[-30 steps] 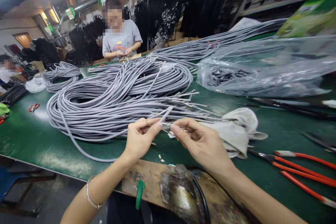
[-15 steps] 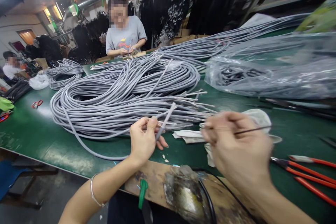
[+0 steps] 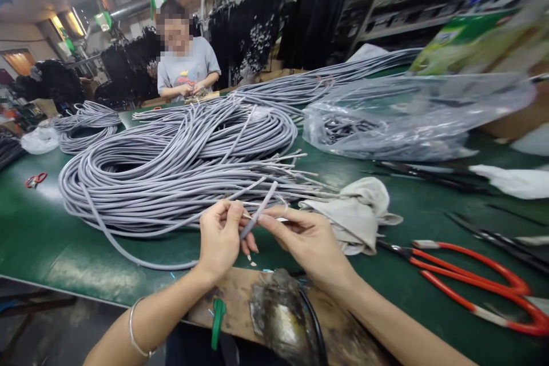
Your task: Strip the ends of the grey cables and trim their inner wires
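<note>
1. Coil (image 3: 171, 177): thick bundle of smooth grey cable, bent into long rounded loops, frayed pale ends fanned out at its right. Reference for everything below.
2. Left hand (image 3: 221, 234): at coil's near right edge. Thumb and forefinger clamped on grey piece (image 3: 266, 203); other fingers curled, tips spread below.
3. Grey piece: short, straight, matte, slanting up to the right, just in front of coil's cut ends. Can't tell if tube or solid cable. Thin pale strands beside it.
4. Right hand (image 3: 306, 234): right of left hand, below coil's ends. Thumb and forefinger nearly together at grey piece; can't tell if they grip or only touch.
5. Cloth (image 3: 362, 211): off-white, crumpled, soft folds, right of coil.
6. Scissors (image 3: 472, 280): long red bowed handles, dark blades, well right of coil.
7. Bag (image 3: 386, 126): clear wrinkled plastic, dark short pieces inside, beyond coil to the right.
8. Board (image 3: 234, 283): stained brown, near side of coil; film-wrapped glossy lump (image 3: 278, 314) on it.
9. Table (image 3: 34, 229): glossy green, under coil.
10. Co-worker (image 3: 189, 71): grey tee, beyond coil, hands together.
</note>
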`<state>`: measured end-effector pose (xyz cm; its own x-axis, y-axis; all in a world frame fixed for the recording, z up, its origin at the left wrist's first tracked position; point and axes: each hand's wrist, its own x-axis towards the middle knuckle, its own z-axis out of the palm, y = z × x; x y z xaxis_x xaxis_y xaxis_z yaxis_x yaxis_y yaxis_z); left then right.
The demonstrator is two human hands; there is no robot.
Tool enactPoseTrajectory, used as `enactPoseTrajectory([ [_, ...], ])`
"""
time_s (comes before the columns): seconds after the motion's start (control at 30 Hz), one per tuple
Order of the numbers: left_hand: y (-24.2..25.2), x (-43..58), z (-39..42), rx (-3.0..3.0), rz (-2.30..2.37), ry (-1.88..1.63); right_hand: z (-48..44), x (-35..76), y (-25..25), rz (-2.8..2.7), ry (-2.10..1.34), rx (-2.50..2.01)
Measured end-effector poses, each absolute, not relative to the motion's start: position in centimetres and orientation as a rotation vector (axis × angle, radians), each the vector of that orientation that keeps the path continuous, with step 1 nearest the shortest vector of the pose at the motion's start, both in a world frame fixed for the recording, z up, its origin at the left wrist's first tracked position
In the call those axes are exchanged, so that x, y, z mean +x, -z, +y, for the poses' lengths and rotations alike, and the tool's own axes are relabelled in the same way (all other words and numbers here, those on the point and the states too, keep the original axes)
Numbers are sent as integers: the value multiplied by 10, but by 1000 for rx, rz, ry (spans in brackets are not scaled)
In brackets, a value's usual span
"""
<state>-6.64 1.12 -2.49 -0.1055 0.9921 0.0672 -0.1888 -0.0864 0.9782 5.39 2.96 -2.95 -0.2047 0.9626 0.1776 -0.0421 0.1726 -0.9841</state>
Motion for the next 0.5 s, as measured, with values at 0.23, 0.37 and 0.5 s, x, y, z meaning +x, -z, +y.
enactPoseTrajectory([
  [0.23, 23, -68, 17, 949, 1080, -1499, 30, 57, 32, -1335, -1024, -898],
  [0.37, 21, -71, 18, 922, 1061, -1493, 31, 59, 33, -1312, -994, -890],
  [0.5, 19, -74, 15, 909, 1036, -1486, 31, 60, 32, -1305, -977, -888],
])
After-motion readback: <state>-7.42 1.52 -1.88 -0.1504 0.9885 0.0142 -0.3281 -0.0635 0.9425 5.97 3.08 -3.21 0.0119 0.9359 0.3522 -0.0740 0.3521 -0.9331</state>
